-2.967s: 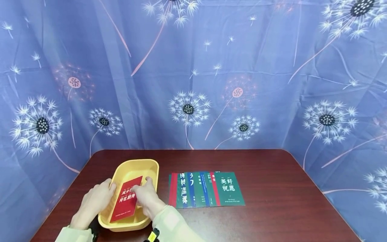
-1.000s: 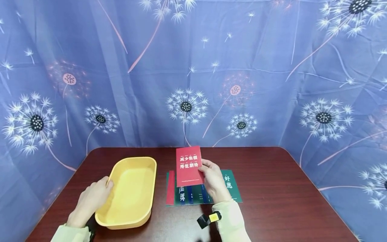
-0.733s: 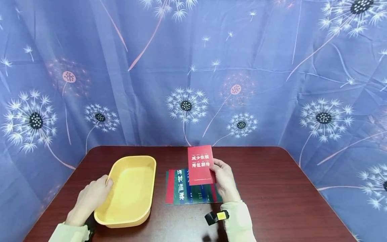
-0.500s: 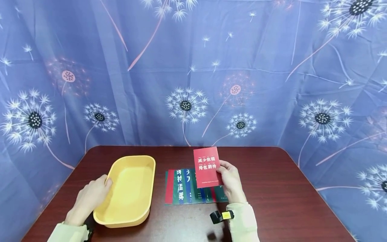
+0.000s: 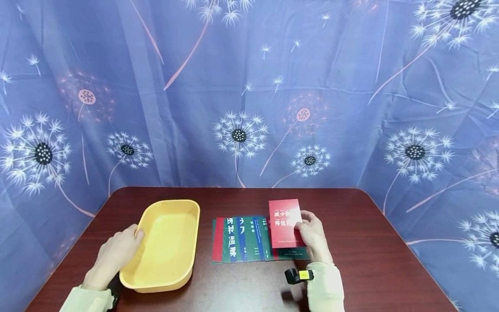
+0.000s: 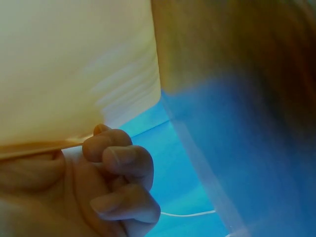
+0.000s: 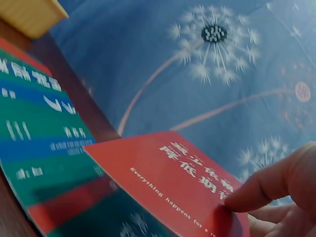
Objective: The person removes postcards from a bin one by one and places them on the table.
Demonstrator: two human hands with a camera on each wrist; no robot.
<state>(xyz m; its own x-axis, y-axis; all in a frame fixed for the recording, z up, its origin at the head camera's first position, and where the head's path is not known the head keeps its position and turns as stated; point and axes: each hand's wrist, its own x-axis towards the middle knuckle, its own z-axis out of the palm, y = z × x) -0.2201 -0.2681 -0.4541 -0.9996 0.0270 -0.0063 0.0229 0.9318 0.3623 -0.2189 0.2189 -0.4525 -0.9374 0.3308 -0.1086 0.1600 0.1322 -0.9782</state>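
My right hand pinches a red card with white Chinese characters by its right edge. The card hovers over the right end of a row of overlapping cards in green, blue and red, covering part of the last green one. In the right wrist view the thumb presses on the face of the red card. With its fingers curled, my left hand grips the left rim of a yellow plastic tray. The left wrist view shows those fingers at the tray's wall.
A dark red-brown wooden table bears the tray and cards. Behind it hangs a blue curtain with a dandelion print. A black band with a yellow tag sits at the right wrist.
The right hand lifted the red card out of the tray and carried it rightwards over the row, lowering it slightly most recently. The left hand has stayed at the tray's rim.
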